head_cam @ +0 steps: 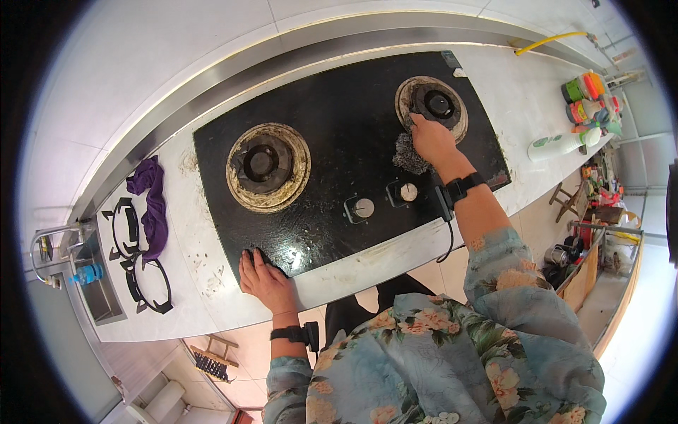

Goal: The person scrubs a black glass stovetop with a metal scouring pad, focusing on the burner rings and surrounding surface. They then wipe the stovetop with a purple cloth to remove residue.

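My right hand (433,140) reaches over the right burner (460,119) of a black two-burner gas hob (339,127). A grey steel wool scourer (409,153) is gripped in it, bulging below the fingers against the glass. The underside of this hand is hidden. My left hand (266,282) rests with its fingers a little apart on the hob's front left corner, holding nothing. The left burner (268,167) has a brown, grimy ring and no pan support. Two control knobs (364,208) sit near the front edge. Wet streaks shine on the glass near my left hand.
Two black ring-shaped pan supports (153,283) and a purple cloth (153,212) lie on the white counter (196,297) at left, beside a sink (100,302). A white spray bottle (561,144) and several other bottles (585,111) are at right. A yellow hose (551,41) runs behind.
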`<act>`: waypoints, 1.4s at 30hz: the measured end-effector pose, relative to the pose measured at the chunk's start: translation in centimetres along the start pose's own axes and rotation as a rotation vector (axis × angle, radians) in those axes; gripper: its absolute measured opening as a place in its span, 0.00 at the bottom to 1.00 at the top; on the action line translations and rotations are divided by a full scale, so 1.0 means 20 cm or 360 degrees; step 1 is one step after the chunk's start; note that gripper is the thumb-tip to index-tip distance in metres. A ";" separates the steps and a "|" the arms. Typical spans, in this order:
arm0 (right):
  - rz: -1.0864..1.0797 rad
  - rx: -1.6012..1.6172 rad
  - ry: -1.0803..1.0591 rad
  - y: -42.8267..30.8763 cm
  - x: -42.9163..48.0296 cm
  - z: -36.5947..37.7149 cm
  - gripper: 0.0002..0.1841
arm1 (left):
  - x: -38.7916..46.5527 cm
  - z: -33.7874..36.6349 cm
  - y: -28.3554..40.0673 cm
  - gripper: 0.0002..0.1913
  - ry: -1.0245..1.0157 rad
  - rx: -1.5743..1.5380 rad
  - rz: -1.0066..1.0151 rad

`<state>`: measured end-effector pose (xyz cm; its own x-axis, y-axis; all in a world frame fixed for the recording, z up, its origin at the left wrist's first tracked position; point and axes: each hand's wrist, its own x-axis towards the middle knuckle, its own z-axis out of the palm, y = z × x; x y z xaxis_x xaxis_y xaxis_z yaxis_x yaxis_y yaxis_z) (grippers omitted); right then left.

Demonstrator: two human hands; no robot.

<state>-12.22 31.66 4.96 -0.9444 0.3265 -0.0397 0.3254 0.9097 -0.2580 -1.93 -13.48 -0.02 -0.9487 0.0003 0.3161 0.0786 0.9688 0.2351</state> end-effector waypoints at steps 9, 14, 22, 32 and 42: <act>-0.0043 -0.0068 -0.0019 0.04 -0.03 0.03 0.18 | 0.00 -0.01 0.01 0.22 -0.0027 0.0027 -0.0018; -0.0019 -0.0050 -0.0008 0.02 -0.01 0.02 0.17 | 0.00 -0.01 0.01 0.23 -0.0008 0.0018 0.0011; -0.0173 -0.0170 -0.0081 0.01 0.03 0.00 0.19 | 0.00 0.00 0.00 0.23 -0.0020 0.0023 0.0003; -0.0040 0.0005 -0.0084 0.00 -0.06 0.10 0.20 | 0.00 0.00 0.00 0.24 -0.0013 0.0030 0.0004; -0.0077 -0.0021 -0.0056 -0.04 0.08 0.05 0.19 | 0.01 -0.01 0.01 0.24 -0.0016 -0.0004 -0.0004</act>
<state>-14.12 31.19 4.08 -0.9601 0.2727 -0.0616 0.2794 0.9276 -0.2478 -2.00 -13.36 0.17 -0.9519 0.0003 0.3064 0.0770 0.9682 0.2381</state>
